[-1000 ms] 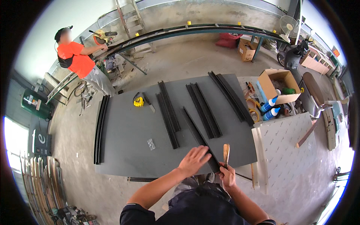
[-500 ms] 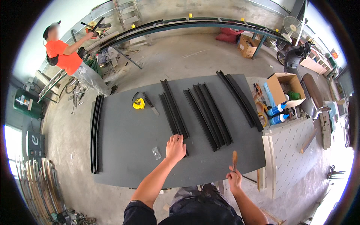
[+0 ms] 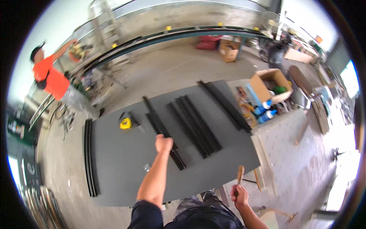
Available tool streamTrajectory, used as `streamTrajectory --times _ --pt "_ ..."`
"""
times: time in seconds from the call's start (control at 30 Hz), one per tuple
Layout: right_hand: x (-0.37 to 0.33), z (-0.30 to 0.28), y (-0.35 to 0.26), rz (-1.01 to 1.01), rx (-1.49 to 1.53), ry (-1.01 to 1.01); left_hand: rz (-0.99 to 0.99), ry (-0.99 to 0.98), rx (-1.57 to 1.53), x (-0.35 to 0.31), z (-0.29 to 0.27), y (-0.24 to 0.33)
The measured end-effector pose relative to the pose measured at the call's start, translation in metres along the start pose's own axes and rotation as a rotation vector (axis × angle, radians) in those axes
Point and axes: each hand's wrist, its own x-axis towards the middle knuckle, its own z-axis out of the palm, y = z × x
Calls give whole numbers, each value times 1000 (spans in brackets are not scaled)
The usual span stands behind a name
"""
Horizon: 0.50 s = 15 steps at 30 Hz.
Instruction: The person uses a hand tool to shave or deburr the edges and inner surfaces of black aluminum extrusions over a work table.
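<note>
My left hand [image 3: 164, 144] reaches over the table and is closed on a black channel profile [image 3: 157, 121], one of a pair lying slantwise on the grey table top. The near end of this pair sticks out past my hand. My fingers are partly smeared by motion. At the near right edge, my right hand [image 3: 239, 195] grips a tool by its wooden handle [image 3: 240, 174], which points up; the tool's other end is hidden. To the right of my left hand lies a group of black profiles [image 3: 196, 124]. A small clear plastic bag [image 3: 147, 167] rests left of my forearm.
The grey table [image 3: 118, 164] also bears a yellow tape measure [image 3: 125, 123], a blurred knife [image 3: 135, 120] and more profiles along its left [image 3: 88, 160] and right [image 3: 225, 107] sides. Beyond its right end stand an open cardboard box [image 3: 263, 86] and blue-and-white bottles [image 3: 267, 116]. A co-worker [image 3: 51, 78] stands at far left.
My view has turned, so the scene shifts left. My left hand has moved a little farther along the profile and its fingers have closed. The co-worker's arm now reaches up toward the machine.
</note>
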Motion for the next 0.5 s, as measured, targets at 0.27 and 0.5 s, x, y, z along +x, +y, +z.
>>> streamTrajectory --times 0.27,0.5 --pt "27 31 -32 -81 -85 -439 388 80 316 15 -54 -48" --pt "1 -39 -9 -160 12 -318 323 166 883 -65 26 33"
